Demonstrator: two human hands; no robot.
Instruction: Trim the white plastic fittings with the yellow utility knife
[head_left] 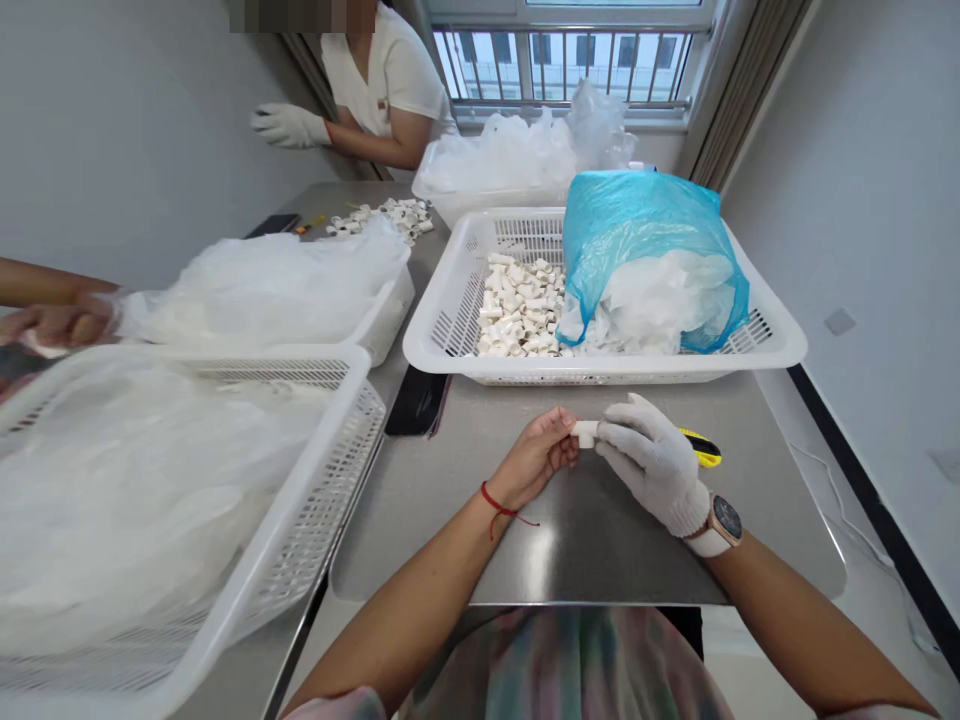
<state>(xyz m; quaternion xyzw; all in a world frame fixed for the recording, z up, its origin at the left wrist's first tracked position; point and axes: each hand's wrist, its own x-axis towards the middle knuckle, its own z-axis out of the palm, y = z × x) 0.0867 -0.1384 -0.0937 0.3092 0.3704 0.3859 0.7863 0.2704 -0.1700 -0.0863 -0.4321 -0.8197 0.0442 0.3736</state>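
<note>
A small white plastic pipe tee (pixel 586 432) is held between my two hands, above the steel table near its front. My bare left hand (pixel 541 452), with a red string at the wrist, pinches the tee's left end. The gloved fingers of my right hand (pixel 654 462) close around its right end. Just beyond the right hand lies a yellow and black utility knife (pixel 701 447), partly hidden by the glove. Many white pipe fittings (pixel 521 305) lie in the white basket (pixel 480 367) ahead.
A blue plastic bag (pixel 645 215) with clear bags fills the basket's right side. A black phone (pixel 417 402) lies left of my hands. White baskets (pixel 300 500) of clear bags stand at left. A gloved co-worker (pixel 397 80) stands at the back; another person's hand (pixel 56 325) shows at left.
</note>
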